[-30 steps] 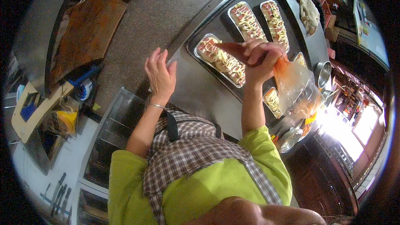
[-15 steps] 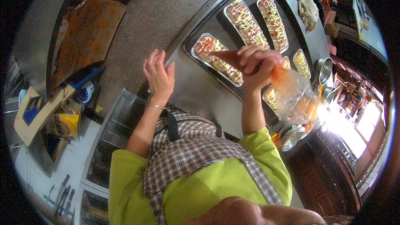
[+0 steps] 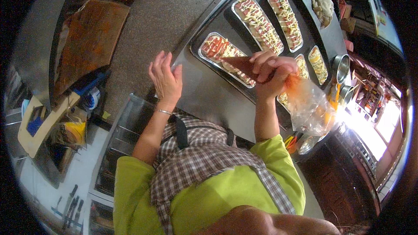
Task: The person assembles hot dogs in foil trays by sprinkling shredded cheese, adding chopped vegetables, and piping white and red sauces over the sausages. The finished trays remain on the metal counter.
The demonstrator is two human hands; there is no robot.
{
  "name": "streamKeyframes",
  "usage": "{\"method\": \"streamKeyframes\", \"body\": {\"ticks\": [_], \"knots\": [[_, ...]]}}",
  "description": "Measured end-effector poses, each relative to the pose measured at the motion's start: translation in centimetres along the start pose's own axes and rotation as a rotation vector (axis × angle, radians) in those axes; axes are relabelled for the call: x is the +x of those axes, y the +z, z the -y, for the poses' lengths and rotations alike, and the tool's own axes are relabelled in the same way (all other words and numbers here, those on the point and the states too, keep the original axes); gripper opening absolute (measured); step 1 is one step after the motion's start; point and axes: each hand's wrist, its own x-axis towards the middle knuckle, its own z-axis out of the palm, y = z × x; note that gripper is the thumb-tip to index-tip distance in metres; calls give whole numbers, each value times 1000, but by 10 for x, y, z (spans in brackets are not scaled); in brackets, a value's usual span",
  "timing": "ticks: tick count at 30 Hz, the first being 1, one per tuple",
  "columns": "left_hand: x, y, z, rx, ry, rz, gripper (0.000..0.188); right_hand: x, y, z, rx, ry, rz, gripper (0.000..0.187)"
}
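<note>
My right hand (image 3: 272, 69) is wrapped round a clear plastic piping bag (image 3: 309, 109) with red sauce in it. The bag's red-filled tip (image 3: 238, 64) points left over a foil tray of topped bread (image 3: 224, 51), the nearest on the left. Red lines of sauce lie across that tray's far left end, over pale yellow strands. My left hand (image 3: 166, 76) hovers by the counter's near edge, fingers stretched out and nothing in it. Farther back, two long foil trays (image 3: 257, 24) carry similar bread with pale zigzag topping. Smaller ones (image 3: 318, 65) sit at the right, partly behind my right hand and the bag.
A dark baking sheet (image 3: 226, 19) on the metal counter (image 3: 200, 91) bears the foil trays. A crumpled cloth (image 3: 320, 2) lies at the back right. Metal bowls (image 3: 340, 68) stand at the right edge. Knives (image 3: 72, 206) hang at lower left.
Red sauce lines now cover more of the left tray's end. My right hand and the bag tip have moved slightly down and right. My left hand has hardly moved.
</note>
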Motion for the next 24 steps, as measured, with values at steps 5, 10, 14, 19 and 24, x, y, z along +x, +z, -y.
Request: {"method": "streamKeyframes", "body": {"ticks": [5,10,14,19,24], "knots": [[0,1,-1,-4,-1,-21,47,17,-21,-2,-161,-25,-207,35],[-1,4,2,15,7,-45,48,-5,-12,5,10,31,20,35],[-2,5,1,21,-8,-66,48,1,-22,1,-34,21,-134,37],[-1,6,2,25,-6,-73,47,-5,-29,6,55,14,-142,40],[-3,9,4,21,-1,-93,47,-7,-30,9,-47,-47,-23,36]]}}
